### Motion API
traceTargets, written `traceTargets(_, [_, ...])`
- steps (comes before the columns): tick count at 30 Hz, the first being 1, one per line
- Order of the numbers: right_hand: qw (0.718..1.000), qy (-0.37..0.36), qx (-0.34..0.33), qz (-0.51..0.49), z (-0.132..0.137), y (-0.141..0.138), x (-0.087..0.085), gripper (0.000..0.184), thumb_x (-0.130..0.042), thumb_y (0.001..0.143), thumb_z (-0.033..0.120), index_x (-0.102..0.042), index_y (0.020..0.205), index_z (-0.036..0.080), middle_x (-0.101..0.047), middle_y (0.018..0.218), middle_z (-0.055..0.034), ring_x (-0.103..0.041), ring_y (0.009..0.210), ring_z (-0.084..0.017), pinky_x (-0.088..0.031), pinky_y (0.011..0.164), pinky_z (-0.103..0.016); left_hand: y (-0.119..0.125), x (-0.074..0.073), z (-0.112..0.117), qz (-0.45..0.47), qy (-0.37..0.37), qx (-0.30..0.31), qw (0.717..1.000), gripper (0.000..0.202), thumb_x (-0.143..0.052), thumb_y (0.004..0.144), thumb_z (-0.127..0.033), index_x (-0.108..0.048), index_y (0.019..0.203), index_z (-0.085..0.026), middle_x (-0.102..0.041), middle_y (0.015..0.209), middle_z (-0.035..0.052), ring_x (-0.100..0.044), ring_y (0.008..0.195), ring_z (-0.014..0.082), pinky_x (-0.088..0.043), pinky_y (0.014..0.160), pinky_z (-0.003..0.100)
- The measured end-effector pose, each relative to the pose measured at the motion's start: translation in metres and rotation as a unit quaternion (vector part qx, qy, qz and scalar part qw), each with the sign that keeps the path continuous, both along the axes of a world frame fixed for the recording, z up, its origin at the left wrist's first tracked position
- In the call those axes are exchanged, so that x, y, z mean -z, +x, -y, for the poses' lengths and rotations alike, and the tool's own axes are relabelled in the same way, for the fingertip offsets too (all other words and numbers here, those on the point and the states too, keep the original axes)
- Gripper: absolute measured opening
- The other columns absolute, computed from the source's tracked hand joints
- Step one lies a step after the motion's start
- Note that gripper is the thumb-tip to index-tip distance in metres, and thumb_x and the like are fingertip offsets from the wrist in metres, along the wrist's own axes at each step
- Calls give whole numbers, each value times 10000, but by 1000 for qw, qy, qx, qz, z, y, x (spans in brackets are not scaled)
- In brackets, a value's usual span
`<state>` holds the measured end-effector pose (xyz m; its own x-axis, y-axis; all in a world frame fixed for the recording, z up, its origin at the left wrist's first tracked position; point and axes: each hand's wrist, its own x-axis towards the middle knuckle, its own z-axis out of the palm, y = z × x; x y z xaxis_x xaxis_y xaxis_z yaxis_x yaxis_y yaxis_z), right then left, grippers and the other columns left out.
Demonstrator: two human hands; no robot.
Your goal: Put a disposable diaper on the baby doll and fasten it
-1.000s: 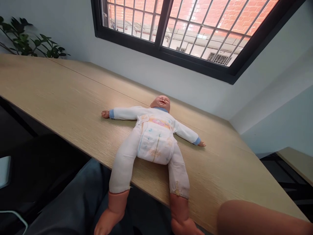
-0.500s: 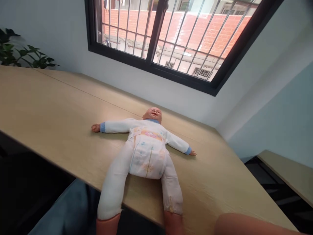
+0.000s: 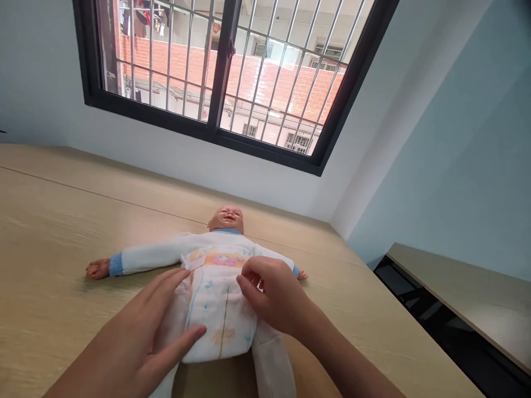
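A baby doll [image 3: 226, 218] in a white suit with blue cuffs lies on its back on the wooden table [image 3: 50, 221], arms spread. It wears a white diaper [image 3: 218, 307] with a coloured waistband. My left hand [image 3: 155, 326] lies flat and open on the diaper's left side, fingers stretched toward the waist. On the right side of the waistband, my right hand [image 3: 271, 293] curls its fingers in a pinch at the diaper's edge.
A barred black-framed window [image 3: 215, 72] fills the wall behind the table. A second wooden table [image 3: 452, 298] stands at the right across a dark gap. The wall corner is just beyond the doll's head.
Both hands have come into view and landed on the doll's diaper. The camera has moved closer and turned left, so the plant and the doll's legs are out of view.
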<state>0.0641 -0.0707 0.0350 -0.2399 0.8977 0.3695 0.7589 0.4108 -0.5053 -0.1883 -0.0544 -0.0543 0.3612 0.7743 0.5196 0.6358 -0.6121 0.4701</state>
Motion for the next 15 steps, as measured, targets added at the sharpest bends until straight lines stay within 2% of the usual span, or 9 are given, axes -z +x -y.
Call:
traceTargets(2, [999, -40, 24, -21, -7, 11, 9, 238, -625, 938, 261, -539, 728, 192, -601, 716, 5, -515, 674, -136, -361, 625, -286, 6, 3, -8, -27, 13, 36, 999, 817, -656, 942, -559, -283, 1648, -384, -329, 1730, 29, -405, 1541, 355, -396, 1258, 498])
traceTargets(4, [998, -62, 10, -31, -5, 20, 13, 236, -712, 922, 372, -601, 818, 193, -632, 814, -9, -542, 727, -147, -391, 661, -288, 9, 9, -14, -50, 37, 65, 996, 972, -737, 874, -526, -211, 1681, -391, -222, 1768, 28, -327, 1579, 384, -341, 1284, 545])
traceTargets(6, [997, -78, -9, -6, 2, 25, 16, 399, -854, 797, 503, -630, 936, 203, -641, 950, -27, -557, 811, -172, -408, 700, -295, 11, 17, -20, -52, 47, 60, 996, 1205, -865, 722, -475, -172, 1699, -347, -192, 1773, 73, -310, 1576, 430, -339, 1279, 580])
traceTargets(8, [995, -96, -20, 32, 8, 25, 18, 613, -953, 628, 565, -610, 992, 212, -629, 1006, -32, -548, 852, -191, -392, 696, -291, 12, 25, -24, -42, 36, 39, 998, 1367, -941, 567, -411, -188, 1701, -285, -201, 1766, 123, -323, 1557, 474, -348, 1268, 603])
traceTargets(10, [992, -109, -28, 60, 13, 22, 22, 711, -990, 533, 561, -581, 1000, 214, -622, 1005, -27, -531, 849, -191, -359, 669, -282, 11, 28, -25, -30, 9, 36, 999, 1295, -930, 555, -391, -287, 1671, -255, -296, 1735, 139, -385, 1525, 480, -371, 1256, 598])
traceTargets(11, [991, -111, -23, 66, 15, 20, 23, 702, -992, 531, 535, -568, 989, 213, -619, 994, -19, -520, 831, -181, -343, 654, -277, 11, 28, -24, -23, -8, 40, 999, 1178, -896, 613, -401, -346, 1644, -260, -370, 1704, 128, -427, 1505, 464, -389, 1249, 580])
traceTargets(13, [992, -109, 7, 64, 17, 19, 27, 578, -960, 601, 428, -544, 938, 212, -604, 931, 5, -488, 770, -151, -310, 623, -271, 10, 23, -21, 2, -35, 51, 998, 890, -786, 759, -428, -454, 1572, -283, -517, 1613, 94, -518, 1449, 424, -418, 1237, 535])
traceTargets(15, [992, -116, 30, 29, 18, 21, 28, 433, -889, 669, 295, -519, 876, 211, -578, 843, 31, -456, 705, -123, -297, 591, -265, 9, 17, -18, 54, -69, 50, 995, 727, -728, 820, -454, -528, 1502, -296, -604, 1526, 65, -579, 1388, 415, -414, 1237, 528])
